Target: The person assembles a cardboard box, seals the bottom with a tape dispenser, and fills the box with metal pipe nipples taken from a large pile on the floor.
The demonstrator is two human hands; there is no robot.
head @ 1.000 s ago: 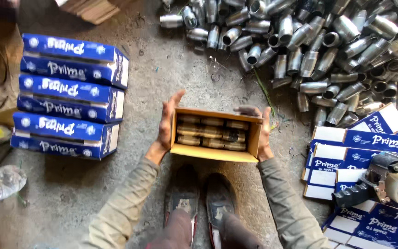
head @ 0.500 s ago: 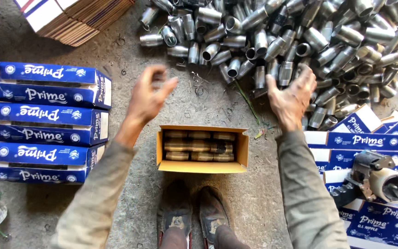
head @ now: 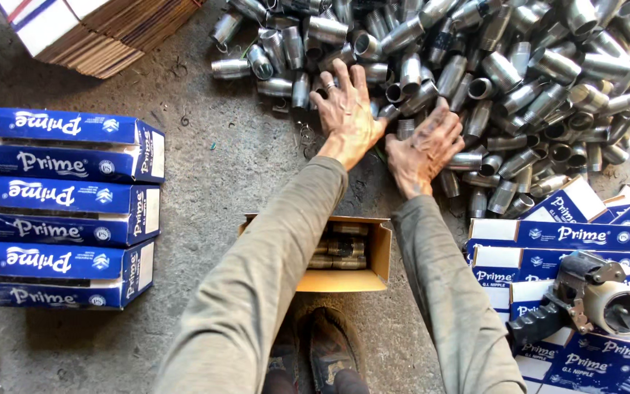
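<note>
A big heap of short threaded metal pipe pieces (head: 490,66) covers the far side of the concrete floor. My left hand (head: 345,109) lies flat on the near edge of the heap, fingers spread. My right hand (head: 423,146) rests just beside it, fingers over pipe pieces; whether it grips one I cannot tell. An open brown cardboard box (head: 344,255) with pipe pieces laid in rows sits on the floor under my forearms, just ahead of my shoes (head: 315,350).
Closed blue and white boxes (head: 60,204) are stacked in rows at the left. More blue boxes (head: 570,241) lie at the right with a tape dispenser (head: 592,299) on top. Flat cartons (head: 96,29) are piled at the top left.
Both hands let go of the brown box, which now sits on the floor, and reached forward onto the heap of pipe pieces. The view shifted toward the heap.
</note>
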